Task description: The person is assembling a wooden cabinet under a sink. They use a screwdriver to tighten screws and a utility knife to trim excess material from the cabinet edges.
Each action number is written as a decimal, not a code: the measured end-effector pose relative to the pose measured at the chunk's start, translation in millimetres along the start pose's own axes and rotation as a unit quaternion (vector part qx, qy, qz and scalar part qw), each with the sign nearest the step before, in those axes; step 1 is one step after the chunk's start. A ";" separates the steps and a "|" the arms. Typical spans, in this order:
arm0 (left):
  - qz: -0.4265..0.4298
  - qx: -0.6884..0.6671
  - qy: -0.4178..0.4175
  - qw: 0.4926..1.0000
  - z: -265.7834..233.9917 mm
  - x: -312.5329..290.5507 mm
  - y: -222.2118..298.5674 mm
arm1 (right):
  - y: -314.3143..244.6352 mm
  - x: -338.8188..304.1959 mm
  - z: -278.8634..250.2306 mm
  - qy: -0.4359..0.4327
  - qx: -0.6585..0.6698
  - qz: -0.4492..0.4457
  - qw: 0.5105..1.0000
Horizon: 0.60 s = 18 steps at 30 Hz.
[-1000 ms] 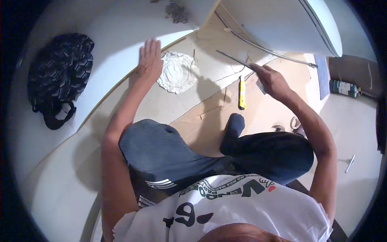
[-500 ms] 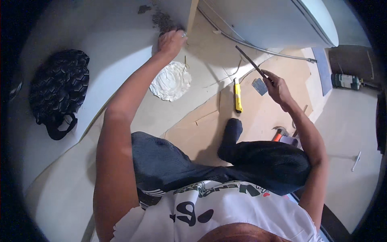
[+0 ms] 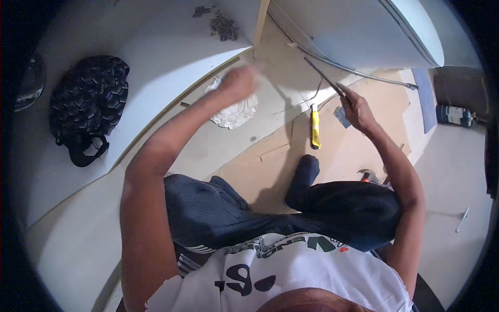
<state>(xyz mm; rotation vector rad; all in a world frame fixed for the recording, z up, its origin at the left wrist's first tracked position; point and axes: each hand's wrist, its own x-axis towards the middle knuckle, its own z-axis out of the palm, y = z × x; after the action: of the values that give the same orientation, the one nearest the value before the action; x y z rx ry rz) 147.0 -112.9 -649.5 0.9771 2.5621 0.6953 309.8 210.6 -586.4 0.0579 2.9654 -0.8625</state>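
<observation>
My left hand (image 3: pixel 240 84), smeared by motion, hovers over the far edge of a round white crumpled, plaster-like disc (image 3: pixel 235 115) on the floor. Its fingers are too blurred to read. On the right, my right hand (image 3: pixel 357 108) is closed round one end of a long, thin, dark strip-like tool (image 3: pixel 323 76), which points away to the far left. Close to that hand, a small blue-grey flat rectangular piece (image 3: pixel 342 117) rests on the cardboard. A yellow utility knife (image 3: pixel 315 129) lies left of it, its blade end pointing away from me.
Brown cardboard (image 3: pixel 260 161) covers the floor before my legs. A pile of dark crumbs (image 3: pixel 223 27) sits on the white panel (image 3: pixel 171 47), with a black padded bag-like item (image 3: pixel 91 101) farther left. A flexible hose (image 3: pixel 358 74), hammer (image 3: pixel 368 176) and gas canister (image 3: pixel 455 115) are right.
My left hand has drawn back from the dark crumbs to above the white disc. My right hand keeps hold of the thin tool. The whole view has shifted slightly.
</observation>
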 end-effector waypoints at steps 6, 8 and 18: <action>-0.157 -0.257 0.288 0.909 -17.3 105.9 32.6 | -25.3 25.2 -10.3 0.107 0.022 0.019 0.994; -0.179 -0.309 0.349 0.866 -2.1 114.5 43.9 | -37.0 32.7 -20.8 0.115 -0.015 -0.015 0.993; -0.051 -0.190 0.599 0.776 -71.4 106.3 129.6 | -105.8 -22.4 -100.2 0.189 0.024 0.010 0.982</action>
<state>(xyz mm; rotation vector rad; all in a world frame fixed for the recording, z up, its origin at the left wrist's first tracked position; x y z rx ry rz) 108.2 20.8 -532.0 0.1815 3.0897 2.2590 322.8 174.7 -444.0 0.2833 3.2813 -1.0224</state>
